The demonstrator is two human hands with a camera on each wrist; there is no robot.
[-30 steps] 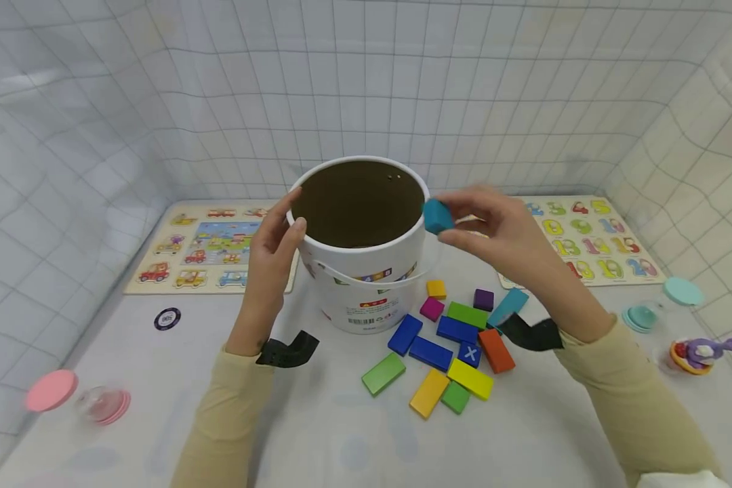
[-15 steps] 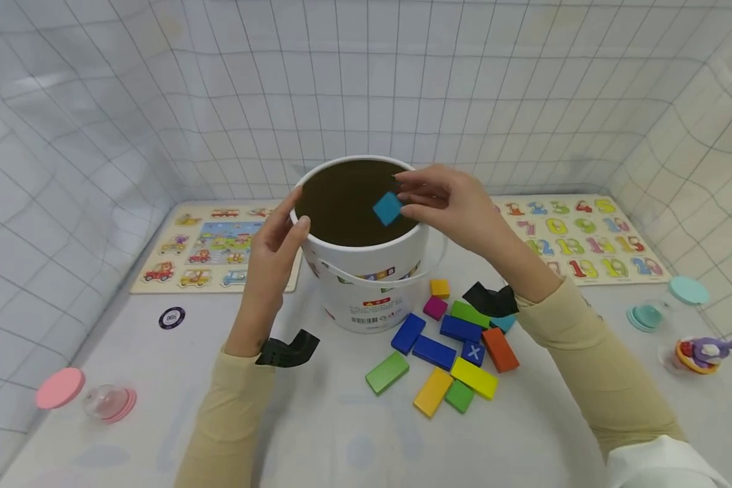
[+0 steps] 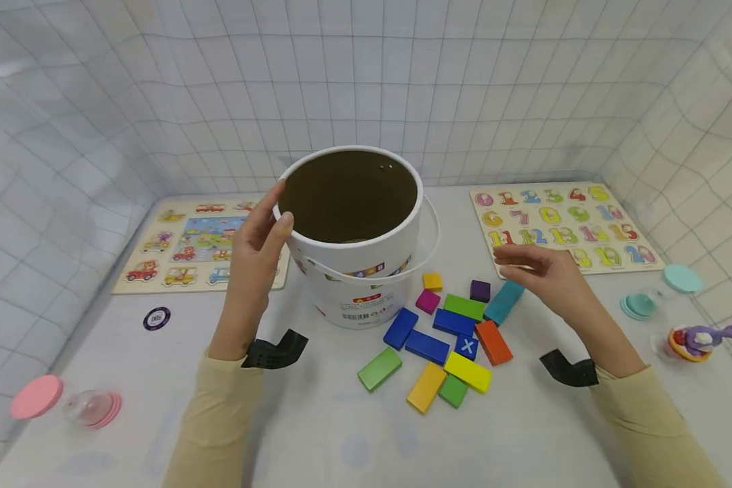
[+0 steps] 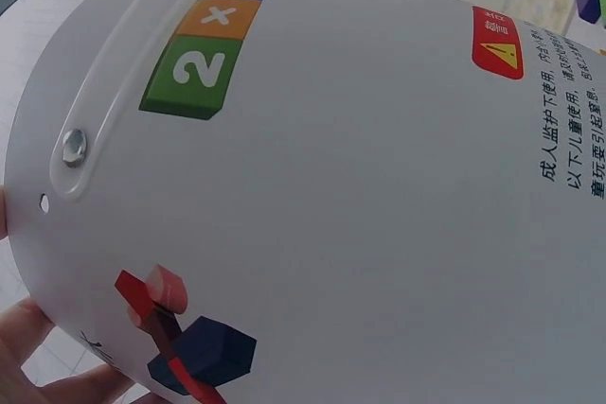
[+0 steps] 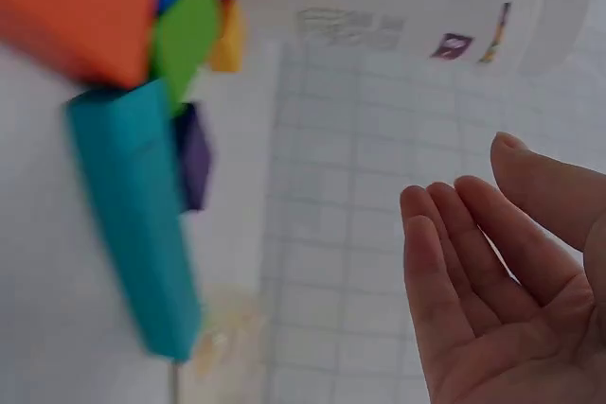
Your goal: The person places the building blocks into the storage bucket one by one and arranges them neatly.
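A tall white bucket [image 3: 366, 271] with printed sides stands upright, and its dark inside faces up. My left hand [image 3: 253, 271] holds its left rim, thumb tip over the edge; the left wrist view shows fingers [image 4: 85, 387] against the outer wall. My right hand [image 3: 539, 274] holds nothing and hovers right of the bucket, fingers loosely bent. Just below its fingertips lies a teal block [image 3: 505, 301]. Beside that are a purple cube [image 3: 480, 291], an orange-red block [image 3: 494, 342], a yellow block [image 3: 468, 372] and several blue and green blocks [image 3: 463, 308].
A vehicle puzzle board [image 3: 183, 244] lies behind at left, a number puzzle board [image 3: 561, 224] at right. Around them are a round 500 chip [image 3: 156, 318], a pink lid [image 3: 36, 397], a clear dome [image 3: 90, 409], a teal lid [image 3: 682, 278] and a purple toy [image 3: 701, 339].
My right hand carried a teal block over the bucket's mouth and let it go. It has since moved back right, over the loose blocks. My left hand stays at the rim.
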